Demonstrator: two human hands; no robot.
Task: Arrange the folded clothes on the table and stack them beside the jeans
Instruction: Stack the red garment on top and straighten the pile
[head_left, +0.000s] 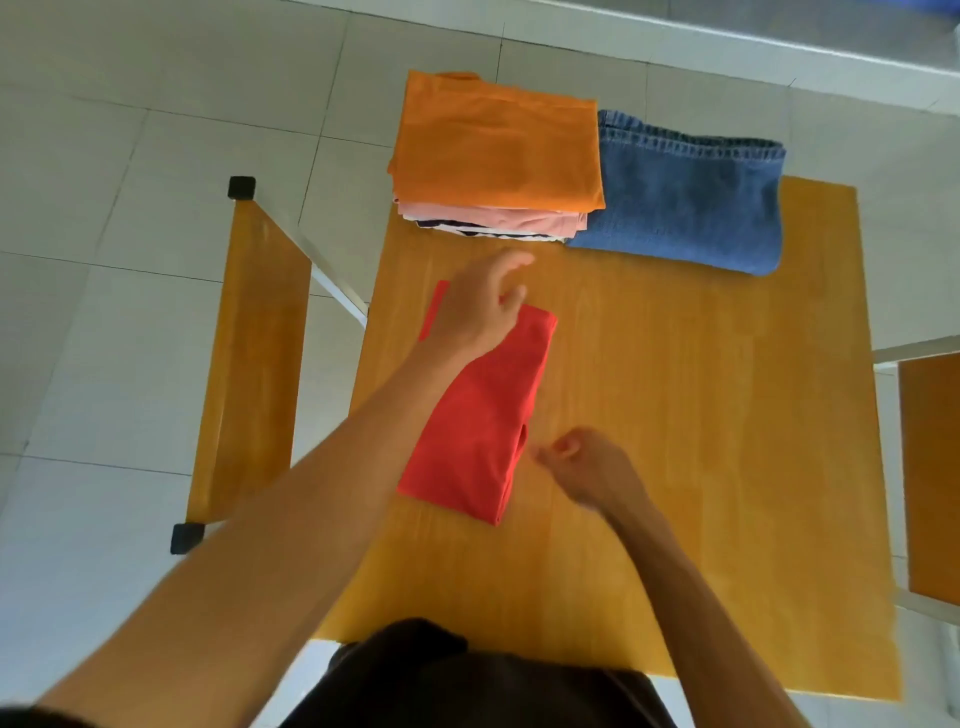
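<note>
Red folded garment far corner hidden under left hand.

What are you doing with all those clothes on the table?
A person is tidying folded clothes on a wooden table. A stack with an orange piece on top sits beside the folded jeans at the far edge. A folded red piece lies alone nearer the person. The left hand is over its far end, fingers open, and the right hand is just beside its near edge. Neither has gripped it.
</note>
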